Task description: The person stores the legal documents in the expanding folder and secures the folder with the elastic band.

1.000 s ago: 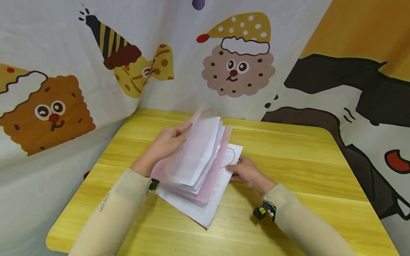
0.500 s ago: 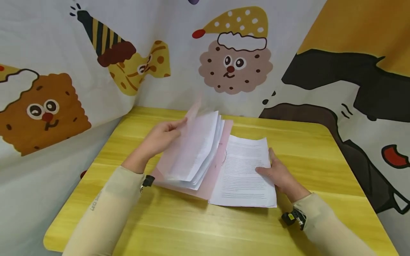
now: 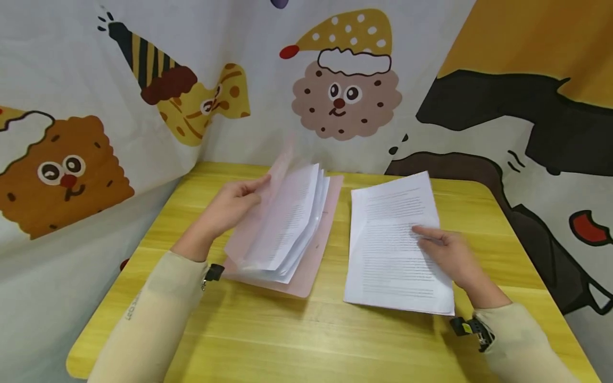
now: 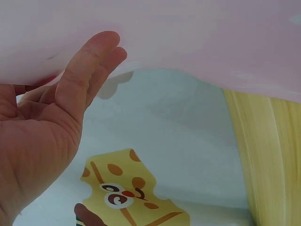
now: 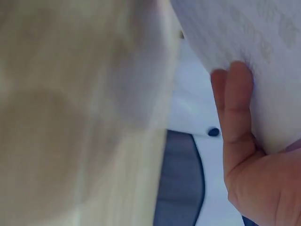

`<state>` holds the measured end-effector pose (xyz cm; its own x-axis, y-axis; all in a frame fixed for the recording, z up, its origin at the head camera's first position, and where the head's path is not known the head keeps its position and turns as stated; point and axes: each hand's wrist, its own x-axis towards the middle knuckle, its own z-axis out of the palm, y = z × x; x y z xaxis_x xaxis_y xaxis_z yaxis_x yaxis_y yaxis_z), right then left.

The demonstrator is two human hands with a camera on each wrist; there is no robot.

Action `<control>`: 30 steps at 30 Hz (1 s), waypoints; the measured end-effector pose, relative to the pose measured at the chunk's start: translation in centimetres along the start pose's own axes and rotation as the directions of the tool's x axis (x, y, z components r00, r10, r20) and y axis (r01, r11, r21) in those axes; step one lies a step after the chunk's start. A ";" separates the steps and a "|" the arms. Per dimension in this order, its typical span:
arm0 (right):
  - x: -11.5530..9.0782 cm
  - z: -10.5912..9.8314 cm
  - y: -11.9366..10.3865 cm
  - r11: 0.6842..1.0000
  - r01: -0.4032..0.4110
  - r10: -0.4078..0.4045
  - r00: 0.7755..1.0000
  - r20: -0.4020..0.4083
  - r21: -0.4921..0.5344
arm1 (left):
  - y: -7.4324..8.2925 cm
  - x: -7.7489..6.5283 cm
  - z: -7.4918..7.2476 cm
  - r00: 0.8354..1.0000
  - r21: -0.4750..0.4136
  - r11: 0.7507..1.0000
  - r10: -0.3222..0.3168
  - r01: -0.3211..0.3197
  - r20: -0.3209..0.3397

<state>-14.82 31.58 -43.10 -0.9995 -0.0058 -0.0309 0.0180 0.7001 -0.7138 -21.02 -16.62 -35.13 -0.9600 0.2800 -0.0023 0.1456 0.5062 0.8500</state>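
Observation:
In the head view, a translucent pink folder (image 3: 320, 247) lies half open at the left middle of the table, with several printed sheets (image 3: 292, 229) standing fanned inside. My left hand (image 3: 230, 207) holds its raised front cover (image 4: 188, 33) by the outer side; part of the fingers is hidden behind the cover in the left wrist view. To the folder's right, apart from it, my right hand (image 3: 452, 258) grips a printed stack of paper (image 3: 392, 244) at its right edge. That stack is tilted up off the table. Fingertips (image 5: 239, 84) press against the paper in the right wrist view.
The yellow wood-grain table (image 3: 287, 346) has rounded corners. A cartoon-printed cloth (image 3: 258, 143) hangs right behind the table's back edge and along its left. Black devices (image 3: 214, 272) are strapped at both wrists.
My right hand has drawn the paper stack out from under the folder to the right, leaving a gap between them. The left hand keeps the cover raised and shifts slightly left.

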 end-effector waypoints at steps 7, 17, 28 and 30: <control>-0.2 -1.9 -1.6 0.908 -0.189 0.267 0.949 -0.168 0.374 | -0.3 -0.3 0.3 1.000 -0.013 1.000 0.017 -0.017 -0.005; 0.8 -0.1 -6.0 0.668 -0.060 0.347 0.907 -0.240 0.741 | -0.3 -0.2 2.3 0.998 0.023 0.998 0.049 -0.050 0.024; 0.9 2.6 -8.8 0.844 -0.062 0.229 0.940 -0.252 0.533 | 0.4 0.2 5.1 0.994 0.123 0.987 0.092 -0.099 0.060; 0.6 3.0 -9.0 0.880 -0.081 0.200 0.957 -0.210 0.468 | 0.5 0.3 5.5 0.994 0.138 0.985 0.096 -0.103 0.058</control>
<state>-15.48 23.16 -38.78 -0.9584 0.2845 -0.0250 0.1087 0.2824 -0.9531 -19.89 -11.76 -37.60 -0.9260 0.3743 0.0486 0.2754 0.5822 0.7649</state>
